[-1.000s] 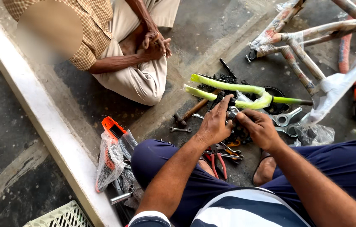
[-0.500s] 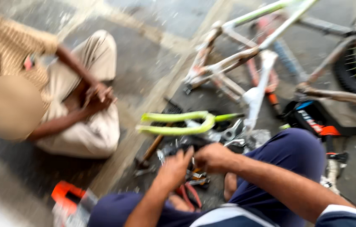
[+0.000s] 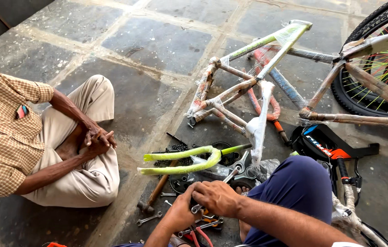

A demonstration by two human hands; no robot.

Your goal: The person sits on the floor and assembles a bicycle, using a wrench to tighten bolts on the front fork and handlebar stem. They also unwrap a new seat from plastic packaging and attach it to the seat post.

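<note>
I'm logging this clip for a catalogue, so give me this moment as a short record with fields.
setting: stone-tiled floor
left hand: over the pile of tools, grip unclear
right hand: on a metal spanner
beside hands: yellow-green bicycle fork, hammer
beyond: wrapped bicycle frame, wheel
other person: seated, hands clasped

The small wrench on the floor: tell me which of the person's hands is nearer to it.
Left. The left hand sits just right of the small wrench; the right hand lies farther right, beyond the left one.
</note>
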